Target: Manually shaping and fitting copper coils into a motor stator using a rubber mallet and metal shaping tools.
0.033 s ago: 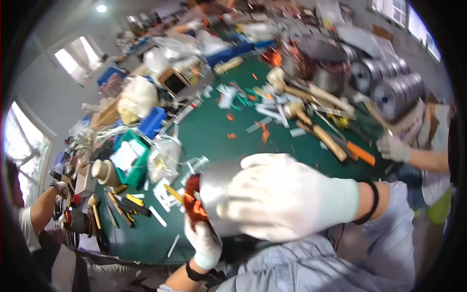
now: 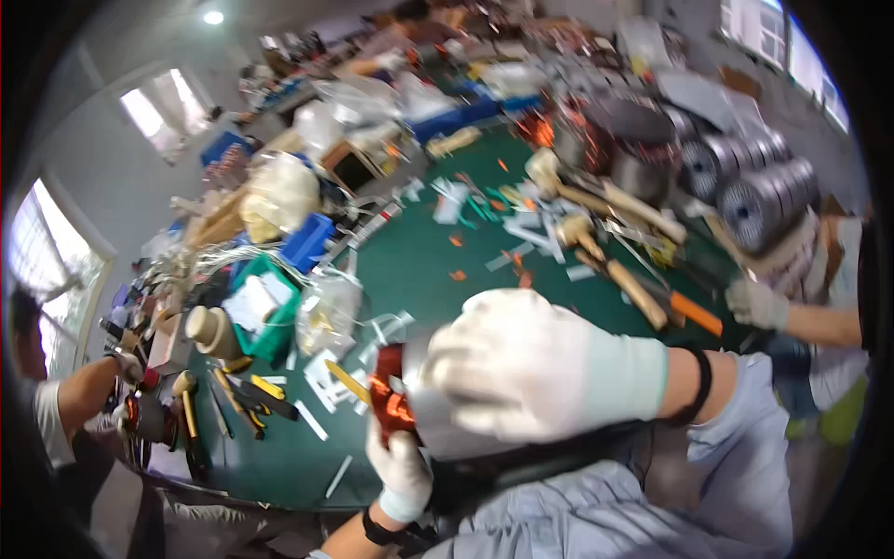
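A stator, a grey metal cylinder (image 2: 442, 433) with shiny copper-red windings (image 2: 396, 410) at its left end, lies at the near edge of the green table. My left hand (image 2: 402, 470), in a white glove, grips the winding end from below, thumb against the copper; its other fingers are mostly hidden. Over the top of the cylinder lies my gloved right hand (image 2: 535, 363), its fingers bent down against the metal and blurred. From the winding end a thin yellow stick (image 2: 346, 380) juts toward the left.
Mallets (image 2: 577, 233) and an orange-handled tool (image 2: 696, 315) lie at right. Pliers and cutters (image 2: 256, 396), a green bin (image 2: 270, 345) and white strips (image 2: 312, 419) are at left. Metal spools (image 2: 759, 205) stand far right. Co-workers' hands show at the right (image 2: 756, 303) and left (image 2: 126, 365).
The whole view has shifted slightly, with the table things lying a little further right. My right hand's fingers have drawn in and bent more over the cylinder. My left hand keeps its grip.
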A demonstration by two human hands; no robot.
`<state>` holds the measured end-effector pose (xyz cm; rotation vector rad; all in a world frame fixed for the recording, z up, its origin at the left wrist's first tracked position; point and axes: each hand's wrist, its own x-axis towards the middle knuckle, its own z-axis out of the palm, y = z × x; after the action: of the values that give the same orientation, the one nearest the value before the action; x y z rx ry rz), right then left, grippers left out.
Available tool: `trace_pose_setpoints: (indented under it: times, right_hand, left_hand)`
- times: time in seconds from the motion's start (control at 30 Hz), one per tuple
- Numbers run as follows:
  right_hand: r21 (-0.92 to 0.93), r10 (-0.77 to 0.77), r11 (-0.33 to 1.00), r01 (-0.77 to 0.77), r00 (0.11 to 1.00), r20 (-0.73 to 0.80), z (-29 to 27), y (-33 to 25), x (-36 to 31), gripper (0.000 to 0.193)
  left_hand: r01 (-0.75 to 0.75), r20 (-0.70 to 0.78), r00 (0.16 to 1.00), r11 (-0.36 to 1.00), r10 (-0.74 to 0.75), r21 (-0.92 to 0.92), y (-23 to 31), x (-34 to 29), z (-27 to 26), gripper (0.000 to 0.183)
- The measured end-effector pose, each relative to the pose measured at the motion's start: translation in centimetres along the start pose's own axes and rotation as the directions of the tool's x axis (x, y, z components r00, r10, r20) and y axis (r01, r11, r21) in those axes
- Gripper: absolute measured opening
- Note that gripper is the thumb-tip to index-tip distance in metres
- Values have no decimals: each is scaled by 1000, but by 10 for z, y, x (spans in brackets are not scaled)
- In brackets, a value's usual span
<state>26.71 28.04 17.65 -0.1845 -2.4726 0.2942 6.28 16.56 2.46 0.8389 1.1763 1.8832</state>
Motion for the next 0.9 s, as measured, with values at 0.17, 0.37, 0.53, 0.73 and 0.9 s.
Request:
trace_pose_setpoints:
  times: [0.17, 0.37, 0.53, 0.73, 0.9]
  right_hand:
    - [287, 135, 932, -223, 946, 296, 34, 99, -23, 47]
    - [794, 617, -322, -515, 522, 589, 64, 80, -107, 78]
    - [844, 746, 107, -525, 604, 280, 84, 54, -139, 69]
    - [666, 320, 113, -738, 661, 679, 78, 88, -161, 118]
    - [655, 221, 324, -683, 728, 649, 76, 82, -150, 136]
  left_hand:
    - [106, 176, 975, 983, -132, 152, 29, -6, 2, 42]
    - [-94, 286, 958, 962, 17, 258, 9, 1, -16, 39]
    - [-93, 336, 942, 937, -27, 336, 15, 6, -20, 41]
    - [-388, 319, 920, 441, 226, 809, 26, -6, -67, 50]
    - [-388, 363, 910, 104, 203, 916, 17, -29, -73, 28]
